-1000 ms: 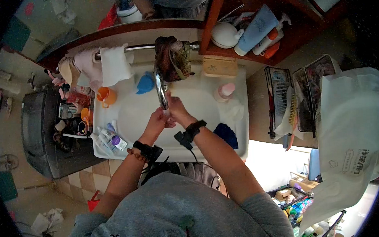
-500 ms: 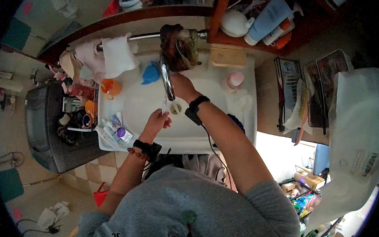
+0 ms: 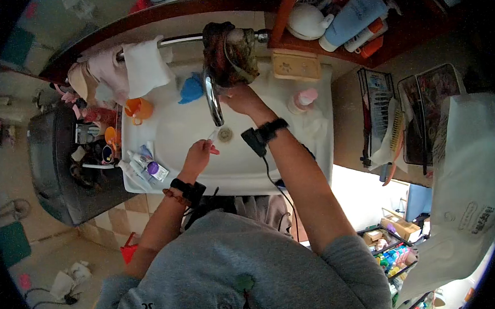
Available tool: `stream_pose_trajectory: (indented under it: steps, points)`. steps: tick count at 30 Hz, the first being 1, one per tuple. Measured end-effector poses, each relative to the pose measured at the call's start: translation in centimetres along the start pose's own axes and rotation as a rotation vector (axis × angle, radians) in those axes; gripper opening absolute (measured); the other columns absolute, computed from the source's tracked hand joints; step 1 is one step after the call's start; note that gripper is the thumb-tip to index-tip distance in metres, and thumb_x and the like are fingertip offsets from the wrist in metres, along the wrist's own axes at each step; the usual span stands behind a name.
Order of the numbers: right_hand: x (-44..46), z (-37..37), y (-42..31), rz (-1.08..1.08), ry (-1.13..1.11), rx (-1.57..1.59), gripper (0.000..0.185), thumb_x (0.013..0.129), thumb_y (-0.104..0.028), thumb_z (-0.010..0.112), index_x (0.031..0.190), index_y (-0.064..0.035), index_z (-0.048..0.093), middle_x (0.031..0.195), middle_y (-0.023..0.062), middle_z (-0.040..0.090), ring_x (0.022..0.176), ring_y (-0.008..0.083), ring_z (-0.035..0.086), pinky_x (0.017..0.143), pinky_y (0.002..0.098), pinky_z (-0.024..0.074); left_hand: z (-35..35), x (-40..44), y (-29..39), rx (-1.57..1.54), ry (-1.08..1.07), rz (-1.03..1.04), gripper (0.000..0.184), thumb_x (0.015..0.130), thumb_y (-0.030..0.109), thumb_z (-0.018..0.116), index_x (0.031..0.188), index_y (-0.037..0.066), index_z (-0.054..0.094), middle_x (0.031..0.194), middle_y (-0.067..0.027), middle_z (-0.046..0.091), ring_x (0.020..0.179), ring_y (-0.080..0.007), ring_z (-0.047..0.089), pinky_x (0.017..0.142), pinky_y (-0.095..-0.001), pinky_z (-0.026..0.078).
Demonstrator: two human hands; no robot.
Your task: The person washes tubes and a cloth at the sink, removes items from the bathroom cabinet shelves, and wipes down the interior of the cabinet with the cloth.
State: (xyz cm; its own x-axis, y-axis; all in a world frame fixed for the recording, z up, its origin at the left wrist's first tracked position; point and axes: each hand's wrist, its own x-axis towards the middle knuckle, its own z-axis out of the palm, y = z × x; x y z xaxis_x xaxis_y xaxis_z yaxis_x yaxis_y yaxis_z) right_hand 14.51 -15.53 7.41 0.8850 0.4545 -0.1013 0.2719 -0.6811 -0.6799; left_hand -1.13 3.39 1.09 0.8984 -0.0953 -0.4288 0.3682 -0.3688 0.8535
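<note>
My left hand [image 3: 201, 155] is closed over the white sink [image 3: 172, 125], pinching a thin whitish stick-like thing [image 3: 213, 136] too small and blurred to name. It is just left of the drain [image 3: 225, 135], below the end of the chrome faucet [image 3: 214, 103]. My right hand [image 3: 248, 102] is right beside the faucet's neck, under a dark patterned cloth [image 3: 230, 56] draped over the pipe. Its thumb points toward the spout; the other fingers are mostly hidden, so what they touch cannot be seen.
A blue item [image 3: 191, 89] and an orange cup [image 3: 138, 110] sit at the sink's left. Tubes [image 3: 149, 163] lie on the left rim. A pink-capped bottle [image 3: 302, 101] and a soap box [image 3: 296, 66] are at right. A wooden shelf [image 3: 360, 51] juts out above.
A pale streak below the spout no longer shows. My left hand has drawn slightly left, off the spout's tip. My right hand stays by the faucet, and the view has shifted a little.
</note>
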Motion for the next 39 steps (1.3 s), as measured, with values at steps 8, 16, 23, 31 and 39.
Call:
stream_pose_trajectory:
  steps: [8, 16, 23, 31, 39]
  points:
    - [-14.9, 3.9, 7.3, 0.276, 0.285, -0.133, 0.038, 0.081, -0.021, 0.061, 0.115, -0.0066, 0.056, 0.108, 0.0171, 0.059, 0.102, 0.0322, 0.056, 0.085, 0.0384, 0.0481, 0.2, 0.5, -3.7, 0.307, -0.053, 0.098, 0.032, 0.095, 0.028, 0.045, 0.084, 0.001, 0.059, 0.077, -0.0143, 0.064, 0.076, -0.0262, 0.062, 0.071, -0.0374, 0.047]
    - [-26.8, 4.8, 10.4, 0.470, 0.086, -0.677, 0.045, 0.080, -0.013, 0.054, 0.124, -0.0079, 0.048, 0.112, 0.0194, 0.052, 0.099, 0.0365, 0.054, 0.077, 0.0462, 0.0496, 4.0, 2.5, -3.5, 0.342, -0.136, -0.066, 0.025, 0.084, 0.025, 0.063, 0.089, 0.001, 0.063, 0.077, -0.0110, 0.063, 0.074, -0.0231, 0.060, 0.068, -0.0351, 0.047]
    - [-27.0, -2.1, 8.3, 0.653, 0.515, -0.123, 0.027, 0.075, -0.005, 0.048, 0.099, -0.0037, 0.061, 0.087, 0.0235, 0.063, 0.080, 0.0399, 0.061, 0.070, 0.0424, 0.0504, 13.1, 6.3, 0.6, -0.029, -0.276, 0.056, 0.027, 0.080, 0.024, 0.069, 0.092, 0.000, 0.063, 0.079, -0.0090, 0.064, 0.077, -0.0173, 0.060, 0.070, -0.0317, 0.048]
    - [-30.3, -6.3, 7.4, 0.630, 0.888, 1.131, 0.025, 0.083, -0.003, 0.044, 0.103, 0.0039, 0.058, 0.093, 0.0079, 0.062, 0.084, 0.0195, 0.059, 0.077, 0.0303, 0.0465, 22.3, 6.1, 8.5, -0.098, -0.551, 0.139, 0.066, 0.084, 0.039, 0.066, 0.135, 0.007, 0.039, 0.123, -0.0125, 0.051, 0.115, -0.0206, 0.048, 0.092, -0.0306, 0.042]
    - [-18.6, -12.4, 3.6, 0.274, 0.967, 1.381, 0.035, 0.092, -0.011, 0.049, 0.125, 0.0011, 0.047, 0.118, 0.0128, 0.057, 0.103, 0.0222, 0.056, 0.091, 0.0327, 0.0444, 15.4, 3.6, 17.1, -0.643, -0.579, 0.016, 0.044, 0.089, 0.030, 0.063, 0.123, 0.006, 0.048, 0.112, -0.0049, 0.057, 0.102, -0.0151, 0.055, 0.083, -0.0281, 0.047]
